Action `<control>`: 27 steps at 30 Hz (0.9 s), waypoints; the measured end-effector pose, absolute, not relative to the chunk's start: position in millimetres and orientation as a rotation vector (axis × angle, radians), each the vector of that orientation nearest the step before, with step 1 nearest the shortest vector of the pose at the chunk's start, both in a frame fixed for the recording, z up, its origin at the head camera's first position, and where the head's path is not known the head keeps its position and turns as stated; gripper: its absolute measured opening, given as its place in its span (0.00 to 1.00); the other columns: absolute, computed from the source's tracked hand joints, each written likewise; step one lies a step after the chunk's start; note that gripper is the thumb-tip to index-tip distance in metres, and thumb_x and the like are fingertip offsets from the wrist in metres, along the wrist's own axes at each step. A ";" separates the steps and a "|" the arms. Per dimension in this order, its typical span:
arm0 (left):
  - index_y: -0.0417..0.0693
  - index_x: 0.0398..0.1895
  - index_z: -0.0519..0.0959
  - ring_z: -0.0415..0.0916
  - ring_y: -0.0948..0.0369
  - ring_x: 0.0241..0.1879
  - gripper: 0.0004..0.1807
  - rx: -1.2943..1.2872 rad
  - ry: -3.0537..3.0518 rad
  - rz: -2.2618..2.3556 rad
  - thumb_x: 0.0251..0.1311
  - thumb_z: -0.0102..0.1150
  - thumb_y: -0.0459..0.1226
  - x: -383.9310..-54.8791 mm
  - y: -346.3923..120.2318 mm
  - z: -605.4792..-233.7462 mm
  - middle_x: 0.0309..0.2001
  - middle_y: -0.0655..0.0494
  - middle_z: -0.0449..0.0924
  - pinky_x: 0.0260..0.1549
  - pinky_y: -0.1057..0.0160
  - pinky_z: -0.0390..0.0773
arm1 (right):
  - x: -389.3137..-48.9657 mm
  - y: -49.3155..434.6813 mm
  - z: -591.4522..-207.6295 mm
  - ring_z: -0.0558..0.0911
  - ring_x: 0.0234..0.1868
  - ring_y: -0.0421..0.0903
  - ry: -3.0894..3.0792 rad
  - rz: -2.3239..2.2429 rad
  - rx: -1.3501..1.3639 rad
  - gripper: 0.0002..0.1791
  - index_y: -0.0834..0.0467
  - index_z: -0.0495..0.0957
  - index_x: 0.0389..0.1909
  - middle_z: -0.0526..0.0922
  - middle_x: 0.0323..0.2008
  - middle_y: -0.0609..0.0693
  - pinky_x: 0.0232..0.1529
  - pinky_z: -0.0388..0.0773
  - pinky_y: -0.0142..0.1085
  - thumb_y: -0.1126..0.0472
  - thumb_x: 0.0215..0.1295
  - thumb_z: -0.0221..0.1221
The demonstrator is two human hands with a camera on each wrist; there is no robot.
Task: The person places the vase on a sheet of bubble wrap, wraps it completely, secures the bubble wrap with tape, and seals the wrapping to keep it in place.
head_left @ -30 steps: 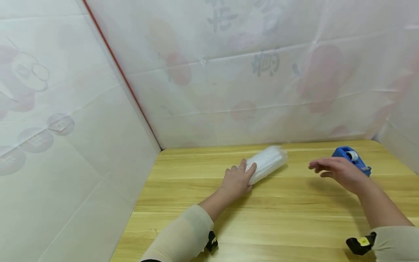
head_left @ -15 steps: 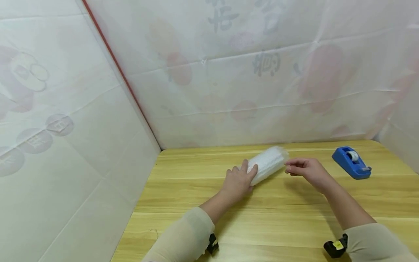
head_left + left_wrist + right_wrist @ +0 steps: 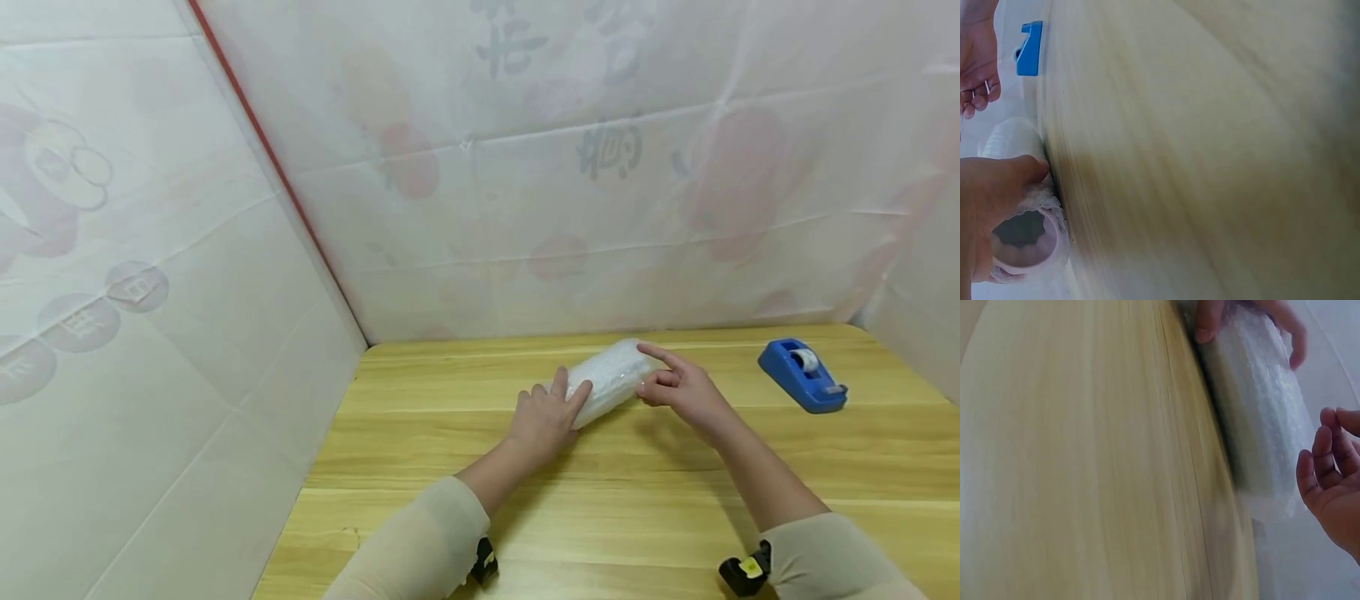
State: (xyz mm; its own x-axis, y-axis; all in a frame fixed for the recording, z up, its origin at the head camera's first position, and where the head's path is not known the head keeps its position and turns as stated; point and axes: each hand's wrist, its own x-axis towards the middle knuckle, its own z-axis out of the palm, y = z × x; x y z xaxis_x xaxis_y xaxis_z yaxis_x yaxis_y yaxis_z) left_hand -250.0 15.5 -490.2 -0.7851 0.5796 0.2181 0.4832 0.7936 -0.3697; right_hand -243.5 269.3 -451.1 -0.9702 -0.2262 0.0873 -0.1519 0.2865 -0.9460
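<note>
A bubble-wrapped cylinder (image 3: pixel 611 371) lies slantwise on the wooden table. Its near end shows a round, pinkish, hollow rim (image 3: pixel 1025 247) in the left wrist view; what kind of vessel or tube it is cannot be told. My left hand (image 3: pixel 542 423) grips that near end from above, thumb and fingers spread round its sides. At the far end, my right hand (image 3: pixel 690 396) holds its index finger out to the wrap's edge, with the thumb just below. A small glint at the thumb tip looks like clear tape (image 3: pixel 642 385), mostly too faint to see.
A blue tape dispenser (image 3: pixel 806 379) with a roll of tape stands on the table (image 3: pixel 600 517) to the right. White printed sheets (image 3: pixel 487 208) form walls behind and to the left. Both sleeves carry black wrist cameras.
My right hand has moved left from beside the tape dispenser to the far end of the wrapped cylinder, and its index finger has straightened. My left hand has kept its hold.
</note>
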 end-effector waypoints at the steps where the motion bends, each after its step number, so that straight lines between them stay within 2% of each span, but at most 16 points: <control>1: 0.67 0.71 0.48 0.78 0.55 0.32 0.46 -0.810 -2.661 0.420 0.56 0.58 0.67 -249.9 15.7 -490.6 0.70 0.48 0.60 0.29 0.59 0.79 | -243.9 267.0 -450.8 0.85 0.38 0.45 2.472 -1.813 -0.343 0.40 0.61 0.52 0.76 0.86 0.35 0.57 0.42 0.83 0.40 0.60 0.68 0.61; 11: 0.72 0.68 0.51 0.79 0.54 0.33 0.42 -0.806 -2.653 0.422 0.55 0.60 0.66 -248.4 18.1 -492.8 0.70 0.48 0.61 0.29 0.58 0.80 | -250.5 240.6 -447.1 0.85 0.33 0.44 2.492 -1.900 -0.163 0.38 0.59 0.58 0.74 0.86 0.29 0.48 0.40 0.84 0.39 0.57 0.67 0.63; 15: 0.71 0.67 0.52 0.79 0.53 0.33 0.41 -0.804 -2.642 0.425 0.55 0.59 0.66 -248.5 19.6 -493.7 0.69 0.48 0.62 0.30 0.58 0.80 | -254.8 231.9 -448.5 0.84 0.29 0.41 2.511 -1.906 -0.048 0.38 0.59 0.59 0.73 0.86 0.26 0.45 0.35 0.82 0.36 0.57 0.66 0.63; 20: 0.71 0.65 0.53 0.80 0.53 0.32 0.41 -0.799 -2.612 0.419 0.54 0.60 0.66 -248.2 20.6 -494.4 0.68 0.48 0.64 0.28 0.57 0.80 | -258.1 223.4 -450.4 0.83 0.25 0.39 2.549 -1.874 0.047 0.39 0.60 0.58 0.74 0.86 0.25 0.45 0.30 0.79 0.36 0.57 0.66 0.63; 27: 0.71 0.64 0.54 0.79 0.53 0.30 0.39 -0.796 -2.572 0.406 0.54 0.61 0.65 -245.3 22.5 -494.6 0.67 0.47 0.66 0.25 0.58 0.79 | -259.6 217.5 -452.9 0.82 0.23 0.39 2.600 -1.836 0.132 0.38 0.59 0.61 0.72 0.85 0.23 0.44 0.24 0.74 0.33 0.55 0.65 0.64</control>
State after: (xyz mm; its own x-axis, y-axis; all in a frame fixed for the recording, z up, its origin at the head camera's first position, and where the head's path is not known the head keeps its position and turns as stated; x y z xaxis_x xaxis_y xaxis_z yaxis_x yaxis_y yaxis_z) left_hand -245.3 22.5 -494.6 -0.7500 0.5892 0.3005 0.4680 0.7938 -0.3883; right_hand -259.6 217.5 -452.9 -0.9956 0.0929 -0.0115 0.0420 0.3329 -0.9420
